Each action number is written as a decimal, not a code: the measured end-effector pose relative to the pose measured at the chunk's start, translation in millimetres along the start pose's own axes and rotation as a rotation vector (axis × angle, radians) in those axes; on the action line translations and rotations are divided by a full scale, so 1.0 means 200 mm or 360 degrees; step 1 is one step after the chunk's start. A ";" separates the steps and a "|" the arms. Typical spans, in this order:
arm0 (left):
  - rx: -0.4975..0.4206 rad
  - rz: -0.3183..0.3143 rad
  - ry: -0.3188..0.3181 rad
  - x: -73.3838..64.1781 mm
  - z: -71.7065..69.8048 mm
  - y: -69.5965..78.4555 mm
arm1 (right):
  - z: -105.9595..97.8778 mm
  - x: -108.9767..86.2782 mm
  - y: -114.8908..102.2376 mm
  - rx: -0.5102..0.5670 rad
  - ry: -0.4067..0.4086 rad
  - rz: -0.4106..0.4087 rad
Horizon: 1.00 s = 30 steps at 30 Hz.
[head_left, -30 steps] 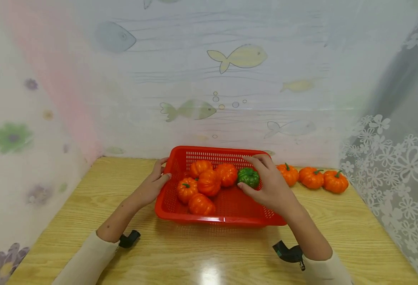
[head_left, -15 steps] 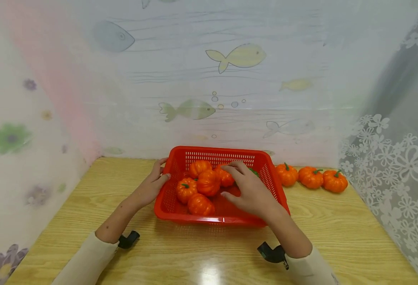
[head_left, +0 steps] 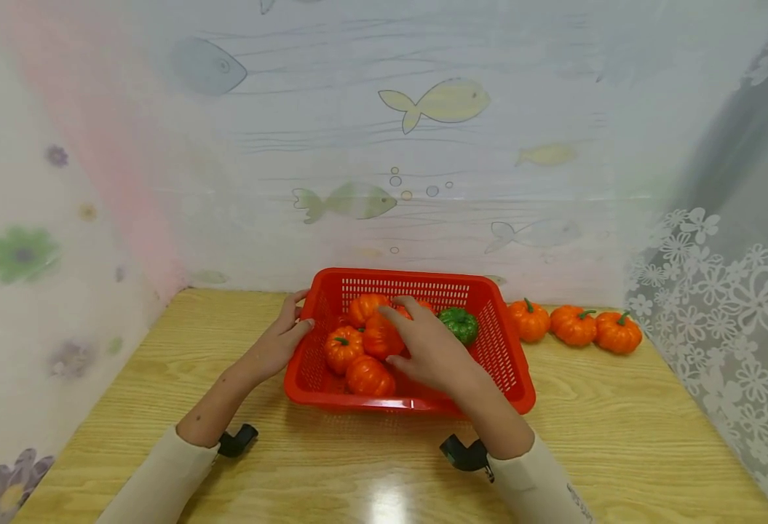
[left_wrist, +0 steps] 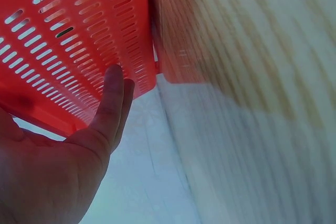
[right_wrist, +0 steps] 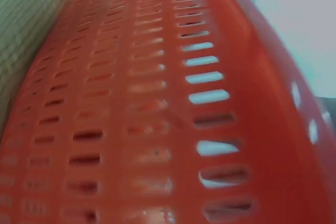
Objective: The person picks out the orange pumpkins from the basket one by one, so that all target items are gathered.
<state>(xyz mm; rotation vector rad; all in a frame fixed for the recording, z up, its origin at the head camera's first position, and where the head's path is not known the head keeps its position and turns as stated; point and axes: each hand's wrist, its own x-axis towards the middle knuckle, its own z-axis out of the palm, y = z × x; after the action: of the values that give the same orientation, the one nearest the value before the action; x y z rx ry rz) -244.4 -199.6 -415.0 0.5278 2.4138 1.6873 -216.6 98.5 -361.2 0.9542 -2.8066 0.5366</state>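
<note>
From where I stand, the red plastic basket [head_left: 410, 405] is a wide, shallow box with a smooth rolled rim and walls pierced by rows of small oblong slots. The person's left hand [head_left: 280, 343] pinches its left end, thumb over the rim and fingers laid along the slotted outer wall. The right hand [head_left: 426, 353] is over the inside of the basket, thumb and fingers spread apart around a round, ribbed orange pumpkin [head_left: 377, 338]; whether skin meets it, I can't tell. Near that one, inside the basket, are a pumpkin with a stubby green stem [head_left: 343, 351], a plump one toward the front [head_left: 370, 377], another toward the back [head_left: 366, 308], and one mostly hidden by the knuckles [head_left: 424, 306]. A green pumpkin [head_left: 460, 325], darker and lobed, sits to the right of the hand (its skin catches the light like lacquer, as theirs does). Outside, just beyond the right wall, three squat orange pumpkins [head_left: 573, 325] with green stems stand in a row on the table [head_left: 619, 429], whose pale top shows long streaks of wood grain. Cream sleeves [head_left: 169, 477] end short of both wrists, and behind everything hangs a whitish sheet [head_left: 331, 138] printed with fish.
</note>
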 end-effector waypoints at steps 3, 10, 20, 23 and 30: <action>-0.0006 -0.0001 -0.0001 0.00 0.00 0.00 | 0.03 0.03 -0.02 -0.0047 -0.0045 0.0040; -0.0013 -0.0012 0.0006 0.01 0.00 -0.01 | 0.07 0.03 -0.05 -0.0139 -0.0132 0.0088; -0.0020 -0.0013 0.0000 0.02 0.00 -0.01 | 0.08 0.03 -0.05 -0.0149 0.0000 0.0037; -0.0020 -0.0012 -0.0001 0.02 0.00 -0.01 | 0.09 0.03 -0.06 -0.0162 0.0033 0.0040; -0.0018 -0.0018 -0.0007 0.02 0.00 -0.02 | 0.09 0.03 -0.05 -0.0173 0.0043 0.0082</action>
<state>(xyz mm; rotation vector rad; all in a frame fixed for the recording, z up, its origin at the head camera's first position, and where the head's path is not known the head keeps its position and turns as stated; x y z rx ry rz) -247.9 -199.5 -417.7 0.5149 2.3982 1.6923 -214.7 81.0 -374.3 0.8499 -2.8101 0.3955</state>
